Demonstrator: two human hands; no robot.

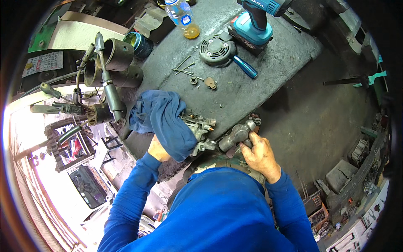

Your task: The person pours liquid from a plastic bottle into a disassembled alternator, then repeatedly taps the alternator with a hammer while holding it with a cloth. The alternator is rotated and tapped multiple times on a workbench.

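My left hand [158,149] is closed on a blue cloth [168,122]; the folds hide most of its fingers. The cloth wraps one side of a grey metal machine part [200,132] with a toothed or ribbed end, at the bench's near edge. In my right hand [261,154] is a ball-peen hammer [238,136], gripped close below its head. The hammer head hangs just right of the metal part, near the bench edge; whether they touch I cannot tell. Most of the hammer's handle is hidden by my hand.
On the dark bench [289,63] lie a round slotted metal cover [217,49], a blue-handled tool [244,67], several long bolts [183,69] and a small brown part [210,83]. A teal cordless power tool [252,29] and plastic bottle [182,19] stand behind. Metal cylinders [115,54] holding tools flank the left.
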